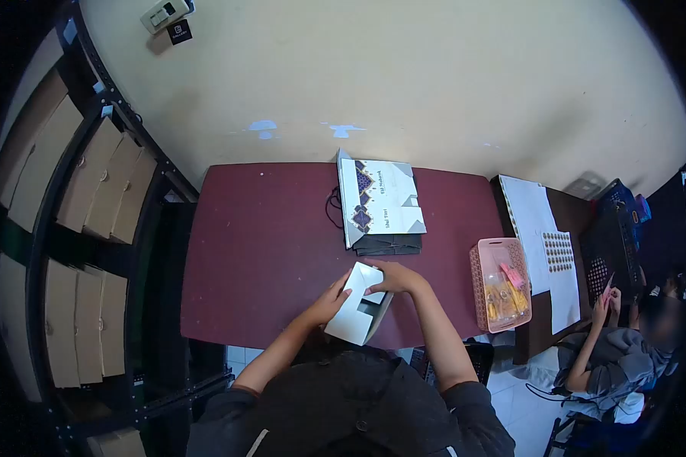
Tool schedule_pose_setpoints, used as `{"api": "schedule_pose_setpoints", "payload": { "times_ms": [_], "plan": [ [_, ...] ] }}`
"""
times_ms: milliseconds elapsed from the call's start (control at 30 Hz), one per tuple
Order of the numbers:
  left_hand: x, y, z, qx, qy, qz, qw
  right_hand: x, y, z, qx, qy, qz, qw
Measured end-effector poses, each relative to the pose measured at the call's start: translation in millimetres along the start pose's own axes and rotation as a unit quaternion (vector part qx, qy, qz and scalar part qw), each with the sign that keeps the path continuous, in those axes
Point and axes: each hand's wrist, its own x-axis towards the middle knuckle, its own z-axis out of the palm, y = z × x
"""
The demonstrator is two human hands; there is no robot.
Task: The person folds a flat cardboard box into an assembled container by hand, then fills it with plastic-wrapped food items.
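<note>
Dark cloth of the person's shirt (351, 400) comes first, and just beyond it a white card carton (349, 324), angular and flapped, sits between both hands over the smooth maroon table's (251, 244) near edge. Their left hand (329, 301) grasps its left side; their right hand (395, 279) grips its far right edge. Ahead of the hands lies flat printed card (392, 194), patterned purple; rightward, a pink lattice-sided basket (479, 289) holds yellow packets (503, 303).

"Idul Fitri" (sideways) on white packaging (398, 190)
</note>
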Motion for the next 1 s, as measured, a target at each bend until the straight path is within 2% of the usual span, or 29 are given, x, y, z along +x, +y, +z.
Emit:
{"api": "schedule_pose_setpoints", "payload": {
  "times_ms": [33,67,100,133,167,233,267,300,400,433,500,533,633,867,933,1000],
  "plan": [
    [0,-5,1,0.000,0.000,0.000,1.000,0,3,2,0.000,0.000,0.000,1.000],
    [0,-10,2,-0.007,0.017,0.004,1.000,0,6,4,0.156,0.023,0.023,0.987],
    [-1,-9,1,-0.014,0.035,0.009,0.999,-1,6,4,0.308,0.044,0.045,0.949],
    [-4,-8,3,0.011,0.070,0.012,0.997,-6,9,1,0.369,0.049,0.022,0.928],
    [-5,-8,3,0.010,0.072,0.011,0.997,-11,11,2,0.368,0.046,0.021,0.928],
    [-8,-6,2,0.016,0.091,-0.006,0.996,-30,5,4,0.364,0.160,0.013,0.918],
    [-9,-2,1,0.026,0.091,-0.014,0.995,-39,1,4,0.429,0.134,0.010,0.893],
    [-10,-2,3,0.025,0.090,-0.016,0.996,-46,-3,11,0.429,0.134,0.012,0.893],
    [-9,-4,9,0.042,0.115,0.014,0.992,-51,-1,45,0.304,0.181,-0.003,0.935],
    [-7,-7,12,0.060,0.120,0.013,0.991,-53,-7,52,0.305,0.182,0.000,0.935],
    [-6,-8,16,0.079,0.122,0.010,0.989,-55,-17,64,0.186,0.268,0.067,0.943],
    [-7,-6,16,0.077,0.121,0.010,0.990,-50,-7,75,0.221,0.268,0.104,0.932],
    [-9,2,15,0.087,0.124,0.008,0.988,-45,0,89,0.268,0.300,0.084,0.912],
    [-10,7,17,0.098,0.116,0.017,0.988,-37,-13,105,0.232,0.356,0.098,0.900],
    [-10,3,17,0.091,0.121,0.024,0.988,-40,-27,97,0.504,0.286,0.049,0.814],
    [-7,-3,18,0.082,0.126,0.018,0.989,-33,-3,109,0.488,0.284,0.048,0.824]
  ]
}}
